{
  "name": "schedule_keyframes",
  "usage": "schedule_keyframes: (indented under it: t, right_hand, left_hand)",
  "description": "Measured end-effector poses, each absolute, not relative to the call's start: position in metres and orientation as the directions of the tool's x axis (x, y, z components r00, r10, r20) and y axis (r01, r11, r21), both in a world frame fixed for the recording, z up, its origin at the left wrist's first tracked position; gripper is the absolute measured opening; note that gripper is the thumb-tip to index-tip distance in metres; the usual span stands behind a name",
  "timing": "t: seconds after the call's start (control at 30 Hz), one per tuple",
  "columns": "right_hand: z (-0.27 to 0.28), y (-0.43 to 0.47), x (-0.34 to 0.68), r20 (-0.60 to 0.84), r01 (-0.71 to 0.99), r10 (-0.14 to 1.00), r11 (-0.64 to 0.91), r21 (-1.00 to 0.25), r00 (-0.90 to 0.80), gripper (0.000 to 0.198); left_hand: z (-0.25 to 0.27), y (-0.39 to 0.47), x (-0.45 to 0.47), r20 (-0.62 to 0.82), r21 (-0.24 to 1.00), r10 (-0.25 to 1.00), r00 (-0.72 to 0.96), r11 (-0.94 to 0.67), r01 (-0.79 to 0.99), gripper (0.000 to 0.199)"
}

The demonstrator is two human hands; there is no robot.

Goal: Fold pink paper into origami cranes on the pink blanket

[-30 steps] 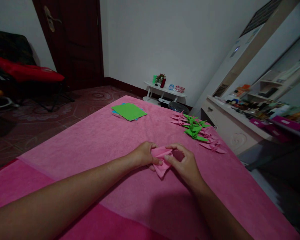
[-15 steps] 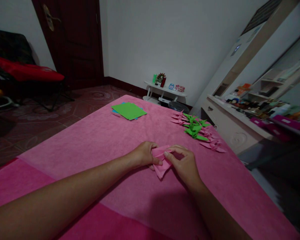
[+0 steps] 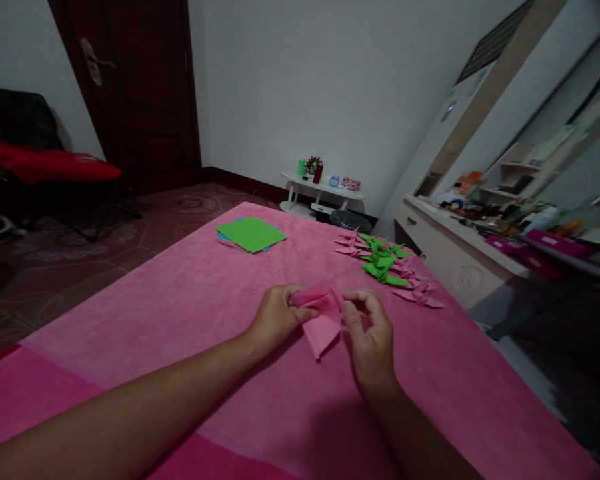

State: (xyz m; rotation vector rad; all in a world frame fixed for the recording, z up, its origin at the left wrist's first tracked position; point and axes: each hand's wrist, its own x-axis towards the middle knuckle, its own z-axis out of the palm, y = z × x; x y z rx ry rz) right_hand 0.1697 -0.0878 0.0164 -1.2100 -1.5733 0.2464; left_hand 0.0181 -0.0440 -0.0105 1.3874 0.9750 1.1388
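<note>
A partly folded sheet of pink origami paper (image 3: 324, 328) is held just above the pink table cover, one pointed corner toward me. My left hand (image 3: 279, 313) grips its left side, thumb on top and fingers partly hidden beneath. At the right edge, my right hand (image 3: 373, 333) has thumb and forefinger pinched together on the paper, its upper flap standing raised between the hands. Farther off to the right lie several folded paper cranes, green ones (image 3: 381, 265) and pink ones (image 3: 420, 295).
A stack of square paper with a green sheet (image 3: 251, 234) on top lies at the table's far left. Beyond the table (image 3: 180, 293) stand a white shelf (image 3: 325, 187) with small items and a cluttered dresser (image 3: 450, 247) on the right. A red chair (image 3: 45, 165) is at left.
The right hand has drawn slightly right and the paper's upper flap has lifted and opened. My left hand keeps its grip. The camera view has shifted slightly.
</note>
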Motion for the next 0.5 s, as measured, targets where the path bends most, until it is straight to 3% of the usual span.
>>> schedule_keyframes:
  t: [0.23,0.5]
  right_hand:
    - [0.005,-0.087,0.168,0.594,0.662,0.792,0.371,-0.651,0.140,0.020]
    - [-0.002,-0.079,0.168,0.450,0.480,0.880,0.332,-0.812,0.154,0.007]
  left_hand:
    - [-0.006,-0.044,0.018,0.098,0.990,0.991,0.094,-0.087,-0.113,0.022]
    - [-0.018,-0.041,0.018,0.011,0.980,0.978,0.210,0.031,-0.197,0.031]
